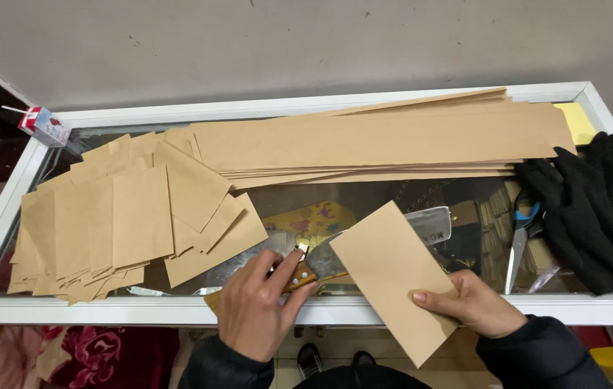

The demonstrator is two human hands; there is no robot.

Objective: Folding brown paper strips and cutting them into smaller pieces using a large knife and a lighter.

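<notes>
Fingers (288,277) clenched on knife (364,248); right hand (472,302) grasping paper piece (393,277) — glass-topped, probably display, counter (321,313).

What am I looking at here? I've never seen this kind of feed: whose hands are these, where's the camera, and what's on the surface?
There is one view, from a camera on a person's head, looking down at their own bare hands. The left hand has its grip on the wooden handle of a broad knife. The right hand holds a brown paper rectangle. They work over a white-framed glass counter. On it lie cut paper pieces, long paper strips, scissors and black gloves.
</notes>
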